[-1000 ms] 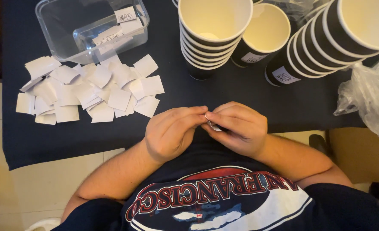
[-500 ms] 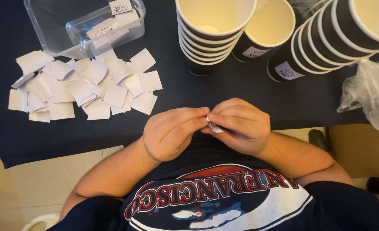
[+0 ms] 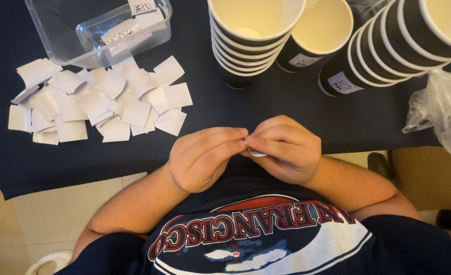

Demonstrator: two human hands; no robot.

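While we look down, small white sticker sits pinched between fingertips of both hands, at near edge of desk, above our dark shirt. Left hand curled, fingers closed on sticker's left edge. Right hand curled, fingers closed on its right side, mostly covering it. Pile of white paper squares lies well apart, up left, beside clear plastic container. Stacked paper cups stand beyond hands.

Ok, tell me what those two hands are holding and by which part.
Both hands, left hand and right hand, pinch one small white paper piece between their fingertips, at its edges; most of it is hidden, so the exact grip cannot be told.
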